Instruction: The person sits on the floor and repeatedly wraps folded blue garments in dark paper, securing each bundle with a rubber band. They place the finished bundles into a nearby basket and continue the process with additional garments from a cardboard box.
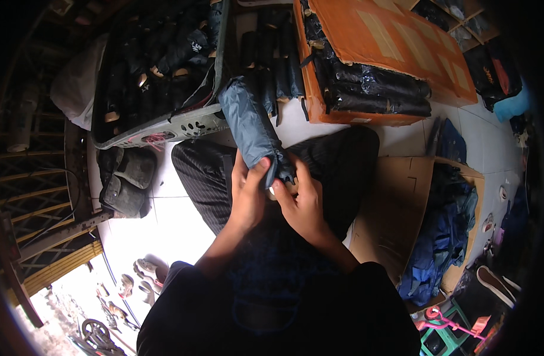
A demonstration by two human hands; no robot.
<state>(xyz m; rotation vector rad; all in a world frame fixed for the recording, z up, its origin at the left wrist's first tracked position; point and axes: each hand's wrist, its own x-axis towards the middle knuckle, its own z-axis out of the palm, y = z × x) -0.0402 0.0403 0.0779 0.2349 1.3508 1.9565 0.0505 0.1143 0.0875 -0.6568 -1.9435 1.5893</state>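
Observation:
A grey-blue folded umbrella [246, 115], a thick cylinder of thin, wrinkled fabric, slants up and away above my lap. My left hand [248, 193] wraps the near end from the left, its thumb lying on the cloth. From the right, my right hand [300, 199] grips the gathered near end, where a pale tan piece shows between the fingers. The far end of the umbrella reaches past the rim of a grey-green plastic crate [165, 129]. Similar dark bundles [278, 80] with tan ends and short straps lie on the floor just beyond it.
More dark bundles [177, 53] fill the crate. An orange carton [396, 35] of plastic-wrapped black rolls stands far right. An open cardboard box [396, 207] with blue fabric [441, 237] sits right. Dark blocky objects [128, 184] lie left, sandals [147, 276] lower left, a green stool [450, 332] lower right.

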